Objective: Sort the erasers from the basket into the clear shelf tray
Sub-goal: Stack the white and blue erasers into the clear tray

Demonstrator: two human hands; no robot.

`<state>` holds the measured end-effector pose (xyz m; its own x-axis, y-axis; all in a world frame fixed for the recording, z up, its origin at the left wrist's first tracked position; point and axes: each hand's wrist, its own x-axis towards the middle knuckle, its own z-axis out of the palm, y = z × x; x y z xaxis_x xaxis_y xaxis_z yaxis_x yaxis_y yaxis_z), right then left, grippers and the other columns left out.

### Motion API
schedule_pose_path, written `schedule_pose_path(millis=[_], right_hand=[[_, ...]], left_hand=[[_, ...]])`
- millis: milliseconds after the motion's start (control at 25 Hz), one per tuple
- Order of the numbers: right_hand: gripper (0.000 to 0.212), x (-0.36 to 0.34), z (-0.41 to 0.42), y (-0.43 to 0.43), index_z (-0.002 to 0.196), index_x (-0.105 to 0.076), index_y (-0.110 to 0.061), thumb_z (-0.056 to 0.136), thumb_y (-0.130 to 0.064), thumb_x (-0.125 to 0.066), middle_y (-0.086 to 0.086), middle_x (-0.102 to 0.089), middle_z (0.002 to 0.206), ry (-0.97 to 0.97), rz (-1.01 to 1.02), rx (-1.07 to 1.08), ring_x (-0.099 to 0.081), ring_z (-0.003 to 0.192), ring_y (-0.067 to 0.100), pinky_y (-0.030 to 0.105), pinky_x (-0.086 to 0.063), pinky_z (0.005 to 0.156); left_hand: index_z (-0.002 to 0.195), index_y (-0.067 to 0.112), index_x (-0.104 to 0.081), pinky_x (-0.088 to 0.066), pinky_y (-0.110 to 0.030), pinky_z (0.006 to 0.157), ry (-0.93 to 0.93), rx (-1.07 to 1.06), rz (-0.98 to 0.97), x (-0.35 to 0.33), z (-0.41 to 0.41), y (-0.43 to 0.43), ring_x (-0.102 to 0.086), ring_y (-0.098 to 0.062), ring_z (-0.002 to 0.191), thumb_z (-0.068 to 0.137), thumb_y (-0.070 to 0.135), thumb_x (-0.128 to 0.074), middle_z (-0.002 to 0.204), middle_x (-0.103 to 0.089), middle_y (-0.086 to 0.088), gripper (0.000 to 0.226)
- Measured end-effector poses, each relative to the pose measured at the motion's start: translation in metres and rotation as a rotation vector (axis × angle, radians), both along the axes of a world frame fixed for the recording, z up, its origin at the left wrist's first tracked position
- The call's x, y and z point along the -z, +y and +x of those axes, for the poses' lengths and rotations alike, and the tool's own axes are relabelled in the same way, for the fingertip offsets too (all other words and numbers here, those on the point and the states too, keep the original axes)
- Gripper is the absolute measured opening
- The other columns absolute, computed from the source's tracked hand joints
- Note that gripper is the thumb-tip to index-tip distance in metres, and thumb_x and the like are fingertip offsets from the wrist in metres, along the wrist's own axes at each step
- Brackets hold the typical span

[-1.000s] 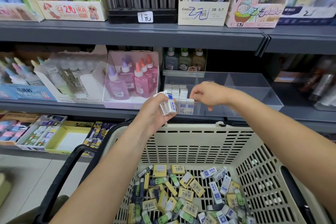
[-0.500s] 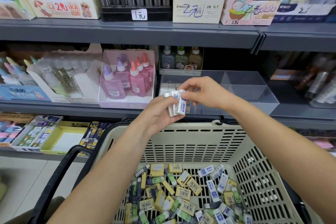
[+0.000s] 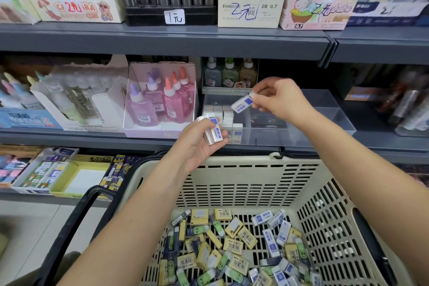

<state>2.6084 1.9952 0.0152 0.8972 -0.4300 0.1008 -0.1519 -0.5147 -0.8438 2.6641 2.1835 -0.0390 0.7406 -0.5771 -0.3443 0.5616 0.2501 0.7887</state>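
A white tag [image 3: 174, 17] on the black pen rack [image 3: 148, 16] shows a handwritten "1" and one character. To its right, the cream carton [image 3: 250, 10] bears "HANSS" and "2B 0.7", and the pink rabbit carton [image 3: 315, 14] carries "2B 0.7" at its lower left. The capybara carton [image 3: 76, 9] shows red "CA" and "RA" around a handwritten "2", the yellow box [image 3: 97, 160] has "2B" on its back rim, and the blue print on the white eraser [image 3: 242, 104] and the eraser stack [image 3: 213, 133] is too blurred to read.
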Motion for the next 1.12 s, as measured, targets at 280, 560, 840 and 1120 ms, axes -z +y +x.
schedule_pose_path(millis=[280,560,840,1120], right_hand=[[0.004,0.018,0.017,0.008,0.084,-0.062,-0.032,0.085,-0.028,-0.064,-0.019,-0.057,0.073,0.233,-0.502,-0.140,-0.059,0.079,0.009,0.035,-0.053,0.082],[0.017,0.025,0.021,0.012,0.101,-0.069,-0.022,0.092,-0.018,-0.055,-0.003,-0.065,0.108,0.344,-0.504,-0.246,-0.056,0.091,0.010,0.026,-0.045,0.081],[0.018,0.024,0.015,0.007,0.099,-0.069,-0.021,0.092,-0.018,-0.053,-0.005,-0.069,0.092,0.214,-0.343,-0.096,-0.060,0.070,0.009,0.019,-0.046,0.065],[0.010,0.012,0.006,0.032,0.088,-0.071,-0.021,0.086,-0.027,-0.064,-0.016,-0.063,0.075,0.124,-0.290,-0.288,-0.056,0.065,-0.002,0.014,-0.045,0.060]], left_hand=[[0.097,0.004,-0.060,-0.057,-0.032,0.061,0.011,-0.024,-0.020,0.004,0.005,0.012,-0.068,-0.018,0.065,0.089,0.004,-0.046,0.068,-0.067,-0.008,0.016],[0.108,-0.001,-0.056,-0.058,-0.031,0.061,-0.047,0.010,0.010,0.004,0.005,0.012,-0.071,-0.018,0.069,0.089,-0.002,-0.051,0.075,-0.073,-0.009,0.019],[0.102,0.006,-0.059,-0.059,-0.032,0.066,-0.089,0.003,0.015,0.004,0.005,0.014,-0.072,-0.019,0.078,0.088,-0.001,-0.057,0.086,-0.074,-0.010,0.016],[0.097,0.007,-0.061,-0.057,-0.028,0.060,-0.133,0.055,0.097,-0.002,-0.003,-0.002,-0.071,-0.016,0.071,0.089,-0.001,-0.055,0.080,-0.072,-0.009,0.013]])
